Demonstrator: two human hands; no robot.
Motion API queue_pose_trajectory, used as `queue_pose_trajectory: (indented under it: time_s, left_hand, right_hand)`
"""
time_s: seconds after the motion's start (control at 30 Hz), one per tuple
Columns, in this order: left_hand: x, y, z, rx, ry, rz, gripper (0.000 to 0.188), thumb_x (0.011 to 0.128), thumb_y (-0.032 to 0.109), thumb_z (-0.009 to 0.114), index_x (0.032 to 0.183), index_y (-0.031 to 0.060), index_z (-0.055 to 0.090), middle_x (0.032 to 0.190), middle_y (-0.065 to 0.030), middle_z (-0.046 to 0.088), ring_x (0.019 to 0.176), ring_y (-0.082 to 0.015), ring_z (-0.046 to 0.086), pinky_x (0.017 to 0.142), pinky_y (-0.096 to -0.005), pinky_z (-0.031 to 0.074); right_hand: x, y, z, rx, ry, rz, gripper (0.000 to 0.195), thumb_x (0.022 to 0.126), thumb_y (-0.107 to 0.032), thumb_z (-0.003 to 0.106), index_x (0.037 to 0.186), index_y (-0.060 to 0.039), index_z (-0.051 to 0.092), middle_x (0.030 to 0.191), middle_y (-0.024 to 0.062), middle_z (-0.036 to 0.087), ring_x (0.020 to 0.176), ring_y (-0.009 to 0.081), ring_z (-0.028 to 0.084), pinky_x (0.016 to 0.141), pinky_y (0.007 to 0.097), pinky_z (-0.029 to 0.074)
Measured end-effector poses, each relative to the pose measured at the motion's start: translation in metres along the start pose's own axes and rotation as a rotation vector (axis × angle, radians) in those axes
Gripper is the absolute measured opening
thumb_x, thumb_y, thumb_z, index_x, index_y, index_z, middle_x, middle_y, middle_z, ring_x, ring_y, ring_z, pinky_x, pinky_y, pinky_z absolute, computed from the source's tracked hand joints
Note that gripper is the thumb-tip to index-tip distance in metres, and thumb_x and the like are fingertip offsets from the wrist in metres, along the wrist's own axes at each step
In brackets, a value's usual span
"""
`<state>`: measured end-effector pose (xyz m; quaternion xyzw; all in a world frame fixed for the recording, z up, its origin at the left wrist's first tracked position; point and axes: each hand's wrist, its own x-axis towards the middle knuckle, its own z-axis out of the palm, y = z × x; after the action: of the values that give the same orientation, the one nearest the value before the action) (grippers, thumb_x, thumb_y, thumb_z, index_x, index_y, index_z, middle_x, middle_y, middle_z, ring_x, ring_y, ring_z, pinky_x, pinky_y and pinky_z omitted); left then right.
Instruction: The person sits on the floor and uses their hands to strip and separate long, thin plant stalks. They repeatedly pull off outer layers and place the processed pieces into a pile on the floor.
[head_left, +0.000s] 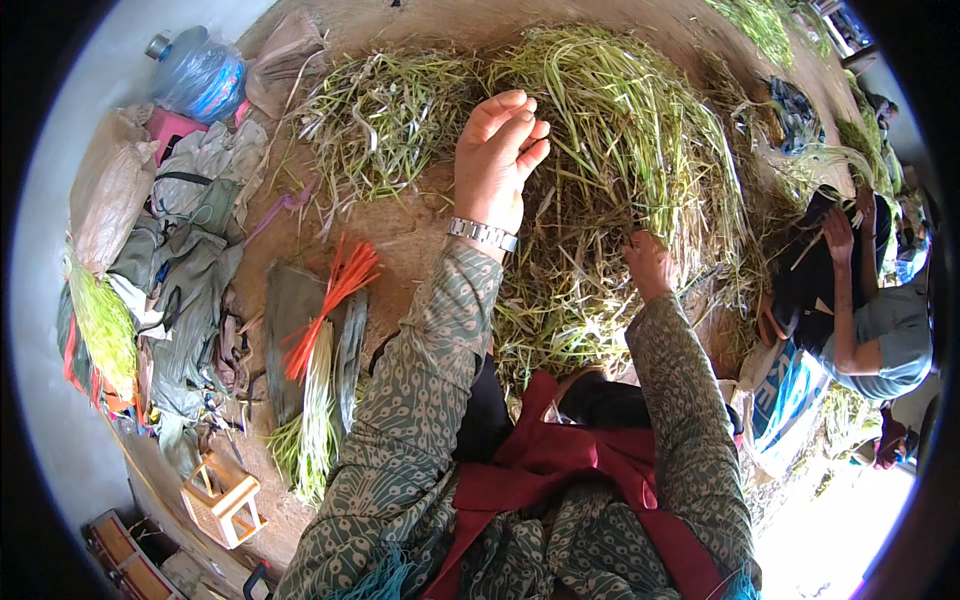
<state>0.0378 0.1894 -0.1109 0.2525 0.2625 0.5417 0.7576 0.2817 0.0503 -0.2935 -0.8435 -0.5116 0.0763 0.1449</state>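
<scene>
My left hand (498, 161), with a metal watch band at the wrist, is raised in front of the large heap of long green stalks (615, 97). Its fingers are curled with thumb and fingertips close together; I see nothing between them, though a thin strand could be hidden. Lower and to the right, my right hand (649, 264) reaches to the lower side of the heap, its fingertips among the stalks. Whether those fingers grip any stalk is hidden. Loose, drier stalks (570, 300) lie tangled between my two arms.
A second pile of cut stalks (390, 112) lies at upper left. Red-tied pale stalks (321, 390) lie left of my left arm, near a small wooden stool (221, 501). Sacks (112, 187) and a water jug (199, 75) line the wall. A co-worker (862, 315) sits at right.
</scene>
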Motion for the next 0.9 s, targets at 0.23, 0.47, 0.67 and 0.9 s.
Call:
queue_pose_trajectory:
  time_s: [0.23, 0.47, 0.67, 0.9]
  left_hand:
    - [-0.002, 0.004, -0.004, -0.007, 0.0, -0.026, 0.017, 0.079, 0.006, 0.053, 0.096, 0.0108, 0.053, 0.092, -0.0018, 0.056, 0.077, -0.0109, 0.054, 0.068, -0.025, 0.046]
    - [-0.004, -0.001, -0.004, -0.014, -0.015, -0.054, 0.015, 0.08, 0.006, 0.052, 0.094, 0.0111, 0.053, 0.091, -0.0013, 0.056, 0.077, -0.0109, 0.054, 0.067, -0.0246, 0.046]
    - [-0.006, -0.004, -0.001, 0.015, -0.016, -0.088, 0.014, 0.079, 0.007, 0.053, 0.092, 0.0119, 0.054, 0.091, -0.0006, 0.057, 0.076, -0.0102, 0.054, 0.067, -0.0246, 0.046]
    - [-0.013, -0.008, -0.001, 0.081, -0.011, -0.125, 0.014, 0.08, 0.008, 0.052, 0.094, 0.0112, 0.053, 0.093, -0.001, 0.056, 0.076, -0.0103, 0.054, 0.067, -0.0246, 0.046]
  right_hand:
    - [0.012, -0.005, -0.013, -0.165, -0.104, 0.04, 0.019, 0.069, -0.016, 0.062, 0.083, -0.0096, 0.051, 0.072, 0.0085, 0.056, 0.063, 0.0199, 0.053, 0.055, 0.0375, 0.041]
    - [0.014, 0.005, -0.073, 0.608, 0.223, 0.014, 0.008, 0.076, -0.016, 0.053, 0.075, -0.0081, 0.05, 0.06, 0.0011, 0.05, 0.047, 0.0087, 0.043, 0.041, 0.0217, 0.037]
    - [-0.002, -0.006, -0.104, 0.799, 0.127, 0.355, 0.017, 0.073, -0.021, 0.053, 0.076, -0.0052, 0.052, 0.06, 0.002, 0.049, 0.046, 0.0055, 0.039, 0.04, 0.0184, 0.033]
    - [-0.014, -0.014, -0.113, 1.326, 0.205, 0.225, 0.011, 0.081, -0.017, 0.044, 0.081, -0.0093, 0.051, 0.053, -0.0043, 0.04, 0.039, 0.0037, 0.029, 0.034, 0.0164, 0.023]
